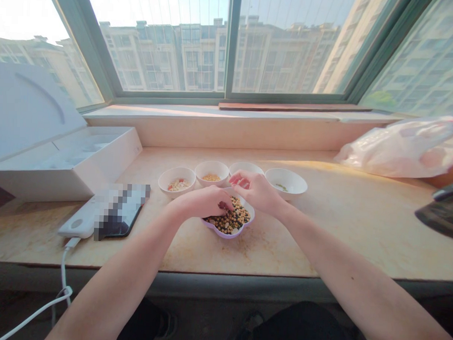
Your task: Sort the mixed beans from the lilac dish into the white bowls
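A lilac-rimmed bowl (224,233) of scalloped shape holds a mix of yellow beans, small dark beans and pale pieces. My left hand (210,201) reaches into it from the left, with fingers bent into a pinch at the beans; what they grip is hidden. Just above the bowl's right side hangs my right hand (253,188), its fingers curled towards the thumb in front of a white bowl (246,166) whose contents I cannot see. Behind stand a bowl with pale and red pieces (176,193), a bowl with yellow grains (211,183) and a bowl with few green bits (290,188).
At the left lie a phone (126,221), a white power bank (78,223) with its cable (64,268), and an open white box (100,160). A plastic bag (398,151) and a dark object (442,212) stand at the right. Windows rise behind the counter (358,234).
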`<control>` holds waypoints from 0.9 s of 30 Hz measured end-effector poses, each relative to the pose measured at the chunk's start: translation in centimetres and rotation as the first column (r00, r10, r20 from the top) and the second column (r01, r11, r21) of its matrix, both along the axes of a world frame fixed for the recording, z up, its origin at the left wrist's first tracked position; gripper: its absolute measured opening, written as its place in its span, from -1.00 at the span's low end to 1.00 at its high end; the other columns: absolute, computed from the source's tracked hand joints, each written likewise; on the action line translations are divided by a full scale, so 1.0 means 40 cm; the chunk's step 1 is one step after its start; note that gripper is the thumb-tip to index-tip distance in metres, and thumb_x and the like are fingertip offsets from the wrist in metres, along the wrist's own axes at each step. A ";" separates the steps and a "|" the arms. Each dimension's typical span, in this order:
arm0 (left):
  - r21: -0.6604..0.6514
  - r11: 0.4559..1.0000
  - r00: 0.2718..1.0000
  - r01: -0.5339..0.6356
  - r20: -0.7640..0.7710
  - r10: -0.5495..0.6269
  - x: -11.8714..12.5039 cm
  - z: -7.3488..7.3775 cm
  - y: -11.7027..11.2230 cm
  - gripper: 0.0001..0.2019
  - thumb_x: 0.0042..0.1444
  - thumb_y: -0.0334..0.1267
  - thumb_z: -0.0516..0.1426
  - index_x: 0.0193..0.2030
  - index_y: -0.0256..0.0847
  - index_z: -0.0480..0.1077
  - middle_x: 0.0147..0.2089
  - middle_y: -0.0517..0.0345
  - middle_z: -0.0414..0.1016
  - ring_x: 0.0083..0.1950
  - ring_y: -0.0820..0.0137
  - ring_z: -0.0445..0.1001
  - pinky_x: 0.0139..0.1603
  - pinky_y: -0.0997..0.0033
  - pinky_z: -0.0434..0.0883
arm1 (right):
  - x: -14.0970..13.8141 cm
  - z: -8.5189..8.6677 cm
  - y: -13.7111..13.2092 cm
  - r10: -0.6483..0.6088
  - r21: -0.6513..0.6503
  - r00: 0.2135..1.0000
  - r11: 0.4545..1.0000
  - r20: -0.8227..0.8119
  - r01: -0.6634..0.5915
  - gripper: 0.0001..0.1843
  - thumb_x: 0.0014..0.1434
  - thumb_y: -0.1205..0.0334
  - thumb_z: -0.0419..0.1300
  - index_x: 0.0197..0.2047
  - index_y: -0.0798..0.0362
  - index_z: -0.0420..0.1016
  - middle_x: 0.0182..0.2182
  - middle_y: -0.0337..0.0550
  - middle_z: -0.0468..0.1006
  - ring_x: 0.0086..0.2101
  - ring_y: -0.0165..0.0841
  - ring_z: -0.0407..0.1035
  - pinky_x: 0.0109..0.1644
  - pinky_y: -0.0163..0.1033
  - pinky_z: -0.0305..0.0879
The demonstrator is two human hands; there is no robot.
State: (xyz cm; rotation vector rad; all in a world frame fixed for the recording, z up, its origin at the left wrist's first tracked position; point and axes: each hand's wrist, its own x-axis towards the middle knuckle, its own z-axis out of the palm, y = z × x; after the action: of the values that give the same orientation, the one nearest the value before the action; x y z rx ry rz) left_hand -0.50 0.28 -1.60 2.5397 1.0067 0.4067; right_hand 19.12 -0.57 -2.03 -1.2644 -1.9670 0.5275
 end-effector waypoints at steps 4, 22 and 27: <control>-0.160 0.979 0.992 0.124 -0.020 -0.128 0.002 0.004 0.006 -0.74 0.11 -0.48 0.17 -0.31 -0.05 0.65 -0.23 0.23 0.71 -0.24 0.36 0.61 -0.14 0.43 0.49 | 0.000 0.000 -0.002 0.022 0.006 0.999 1.000 0.034 -0.022 -0.81 0.22 0.39 0.21 -0.16 0.05 0.64 -0.28 -0.14 0.69 -0.33 -0.34 0.50 -0.21 -0.25 0.38; 0.218 0.763 0.780 -0.609 -0.013 0.626 -0.107 0.062 0.067 -0.69 0.22 -0.35 0.05 -0.20 -0.15 0.67 -0.06 -0.10 0.69 0.02 0.12 0.59 0.06 0.21 0.47 | 0.003 0.024 -0.037 0.477 -0.188 0.840 0.878 0.258 -0.441 -0.56 0.10 0.13 0.42 0.07 -0.04 0.67 0.05 -0.11 0.66 0.04 -0.15 0.52 0.13 -0.14 0.39; 0.214 0.696 0.659 -0.685 -0.226 0.718 -0.147 0.056 0.085 -0.78 0.10 -0.36 0.12 -0.28 -0.21 0.63 -0.35 -0.14 0.62 -0.21 0.12 0.61 -0.22 0.28 0.46 | -0.017 0.022 -0.042 0.502 -0.265 0.767 0.864 0.400 -0.427 -0.42 0.05 0.12 0.44 0.17 -0.07 0.63 0.18 -0.10 0.59 0.21 -0.02 0.38 0.24 -0.06 0.31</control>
State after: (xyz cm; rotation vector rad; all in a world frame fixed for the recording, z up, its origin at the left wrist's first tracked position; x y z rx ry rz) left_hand -6.38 3.67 0.63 2.2264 2.1615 0.2816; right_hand 18.45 -2.24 -1.13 -1.0445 -2.7259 0.6840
